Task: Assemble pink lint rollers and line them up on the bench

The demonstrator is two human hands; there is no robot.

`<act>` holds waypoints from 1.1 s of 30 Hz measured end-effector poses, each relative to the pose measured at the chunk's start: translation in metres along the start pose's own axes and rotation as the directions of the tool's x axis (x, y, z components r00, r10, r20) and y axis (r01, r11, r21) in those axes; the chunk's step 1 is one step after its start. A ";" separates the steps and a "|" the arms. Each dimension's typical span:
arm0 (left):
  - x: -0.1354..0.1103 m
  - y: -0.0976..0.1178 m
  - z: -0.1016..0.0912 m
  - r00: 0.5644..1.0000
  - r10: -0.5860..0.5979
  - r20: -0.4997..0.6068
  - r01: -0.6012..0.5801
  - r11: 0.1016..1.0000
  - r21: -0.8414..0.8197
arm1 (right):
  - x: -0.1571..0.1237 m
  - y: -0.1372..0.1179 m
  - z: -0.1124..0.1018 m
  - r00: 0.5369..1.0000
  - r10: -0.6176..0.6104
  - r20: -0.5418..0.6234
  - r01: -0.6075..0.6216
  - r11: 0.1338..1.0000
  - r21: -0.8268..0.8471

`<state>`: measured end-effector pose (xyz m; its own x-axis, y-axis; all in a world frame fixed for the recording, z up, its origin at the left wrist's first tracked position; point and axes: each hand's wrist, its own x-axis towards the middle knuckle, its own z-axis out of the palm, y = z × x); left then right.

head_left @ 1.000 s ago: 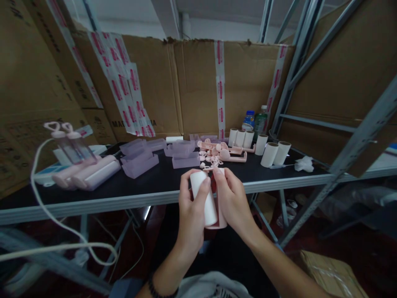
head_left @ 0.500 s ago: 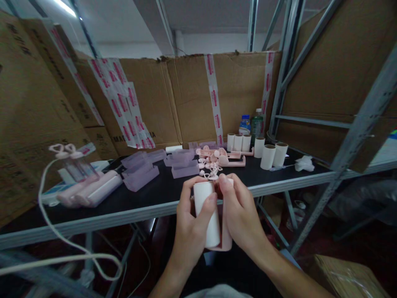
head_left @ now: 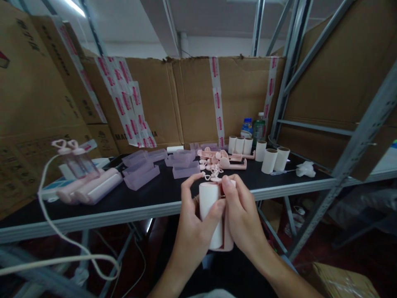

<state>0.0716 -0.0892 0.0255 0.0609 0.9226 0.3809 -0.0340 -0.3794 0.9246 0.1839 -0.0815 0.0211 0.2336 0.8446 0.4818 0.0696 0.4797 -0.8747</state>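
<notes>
A white roll (head_left: 208,207) is held just in front of the table's edge, upright with a slight tilt, alongside an open pink casing (head_left: 228,238) whose wall runs down the roll's right side and whose lower end shows beneath it. How fully the roll is seated is hidden by the fingers. The left hand (head_left: 197,229) grips the roll, thumb laid across its front and the other fingers behind. The right hand (head_left: 245,215) is closed on the casing's right side, its thumb near the top end.

Just beyond the hands, small pink heart-shaped loops (head_left: 214,170) lie on the black table (head_left: 169,191), beside a jumble of pink casing parts (head_left: 234,164). Left of these are translucent purple covers (head_left: 141,177) in two clusters, with another white roll (head_left: 175,149) lying on its side behind. To the right, six white rolls (head_left: 269,161) stand on end, a crumpled white wad (head_left: 305,169) near them and two bottles (head_left: 259,130) behind.

At the far left, two pink-and-white cylindrical units (head_left: 101,186) lie side by side, near two clear tubes (head_left: 85,164) with heart-shaped tops. A pale cable (head_left: 63,231) loops in front. Taped cardboard (head_left: 192,99) walls the back; a metal frame (head_left: 359,140) crosses the right.
</notes>
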 end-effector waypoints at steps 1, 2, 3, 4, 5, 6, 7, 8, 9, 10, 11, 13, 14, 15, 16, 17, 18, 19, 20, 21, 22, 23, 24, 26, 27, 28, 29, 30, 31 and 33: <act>0.001 -0.002 -0.001 1.000 -0.012 0.005 0.012 1.000 0.006 | 0.000 0.000 0.000 1.000 -0.014 0.000 0.014 1.000 -0.019; 0.002 -0.004 -0.003 1.000 -0.013 0.015 0.013 0.999 0.032 | -0.001 0.000 0.000 1.000 -0.026 0.004 0.026 0.999 -0.040; 0.003 -0.006 -0.005 0.999 -0.004 0.034 0.002 0.997 0.073 | -0.001 0.000 0.000 0.999 -0.035 0.013 0.036 0.998 -0.059; 0.005 -0.009 -0.008 0.998 0.006 0.058 -0.012 0.993 0.118 | -0.001 0.000 0.000 0.999 -0.037 0.027 0.039 0.996 -0.074; 0.007 -0.012 -0.011 0.997 0.015 0.081 -0.028 0.988 0.154 | -0.002 0.001 0.000 0.998 -0.034 0.043 0.038 0.996 -0.085; 0.008 -0.014 -0.014 0.995 0.024 0.102 -0.041 0.984 0.174 | -0.002 0.001 0.001 0.998 -0.027 0.059 0.032 0.995 -0.092; 0.010 -0.016 -0.016 0.992 0.030 0.122 -0.052 0.983 0.178 | -0.002 0.002 0.001 0.997 -0.017 0.074 0.024 0.995 -0.096; 0.011 -0.018 -0.019 0.989 0.034 0.144 -0.058 0.984 0.167 | -0.002 0.003 0.001 0.996 -0.005 0.089 0.014 0.995 -0.094; 0.012 -0.019 -0.020 0.986 0.038 0.164 -0.063 0.987 0.150 | -0.002 0.004 0.002 0.995 0.005 0.104 0.004 0.996 -0.088; 0.013 -0.020 -0.022 0.983 0.041 0.180 -0.066 0.989 0.135 | -0.001 0.005 0.002 0.993 0.013 0.116 -0.003 0.997 -0.080; 0.014 -0.021 -0.023 0.980 0.046 0.194 -0.071 0.990 0.124 | -0.001 0.006 0.003 0.992 0.018 0.125 -0.009 0.997 -0.072; 0.016 -0.022 -0.024 0.976 0.054 0.210 -0.080 0.990 0.117 | -0.001 0.008 0.004 0.991 0.024 0.131 -0.016 0.998 -0.062; 0.017 -0.023 -0.025 0.975 0.059 0.214 -0.084 0.990 0.114 | -0.001 0.008 0.004 0.991 0.025 0.131 -0.018 0.998 -0.059; 0.017 -0.023 -0.025 0.974 0.062 0.219 -0.088 0.990 0.109 | -0.001 0.009 0.005 0.991 0.026 0.132 -0.019 0.998 -0.054; 0.018 -0.024 -0.026 0.972 0.064 0.228 -0.089 0.991 0.101 | -0.001 0.008 0.005 0.991 0.027 0.133 -0.021 0.999 -0.047; 0.018 -0.024 -0.026 0.969 0.068 0.236 -0.091 0.992 0.090 | -0.002 0.008 0.005 0.990 0.028 0.136 -0.024 0.999 -0.036; 0.019 -0.024 -0.027 0.967 0.071 0.243 -0.093 0.992 0.081 | -0.002 0.007 0.005 0.990 0.028 0.140 -0.025 0.999 -0.023; 0.019 -0.024 -0.027 0.966 0.077 0.248 -0.099 0.992 0.075 | -0.003 0.006 0.005 0.989 0.027 0.146 -0.025 1.000 -0.010; 0.019 -0.024 -0.028 0.965 0.084 0.248 -0.106 0.992 0.074 | -0.003 0.006 0.005 0.988 0.023 0.155 -0.023 1.000 0.003; 0.019 -0.023 -0.028 0.966 0.092 0.243 -0.113 0.991 0.075 | -0.004 0.005 0.005 0.987 0.017 0.160 -0.020 1.000 0.018; 0.018 -0.022 -0.027 0.968 0.100 0.231 -0.120 0.990 0.077 | -0.004 0.005 0.006 0.987 0.010 0.163 -0.016 0.999 0.035; 0.017 -0.021 -0.027 0.971 0.105 0.217 -0.125 0.989 0.081 | -0.005 0.005 0.006 0.987 0.004 0.161 -0.012 0.998 0.054; 0.016 -0.020 -0.026 0.973 0.108 0.202 -0.127 0.988 0.087 | -0.006 0.005 0.007 0.988 -0.002 0.153 -0.010 0.997 0.079; 0.012 -0.018 -0.024 0.979 0.114 0.171 -0.133 0.986 0.099 | -0.007 0.007 0.009 0.992 -0.009 0.122 -0.008 0.991 0.133; 0.011 -0.017 -0.023 0.980 0.120 0.158 -0.138 0.985 0.108 | -0.008 0.008 0.010 0.994 -0.012 0.107 -0.006 0.987 0.158; 0.010 -0.015 -0.022 0.981 0.126 0.148 -0.144 0.983 0.117 | -0.008 0.008 0.010 0.995 -0.016 0.094 -0.001 0.984 0.179; 0.009 -0.014 -0.021 0.981 0.131 0.140 -0.149 0.981 0.126 | -0.009 0.009 0.011 0.996 -0.022 0.081 0.006 0.981 0.194; 0.008 -0.013 -0.021 0.982 0.133 0.134 -0.150 0.980 0.132 | -0.010 0.010 0.011 0.997 -0.026 0.074 0.011 0.979 0.201; 0.008 -0.012 -0.020 0.983 0.131 0.131 -0.149 0.979 0.136 | -0.011 0.010 0.012 0.997 -0.026 0.074 0.011 0.979 0.202; 0.010 -0.012 -0.019 0.985 0.123 0.124 -0.139 0.982 0.129 | -0.013 0.009 0.013 0.996 -0.017 0.085 0.001 0.981 0.194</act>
<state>0.0533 -0.0743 0.0184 0.1799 0.8533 0.4895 0.0864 -0.5094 0.8562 0.1694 -0.0847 0.0074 0.1496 0.8533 0.4996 -0.1197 0.5172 -0.8475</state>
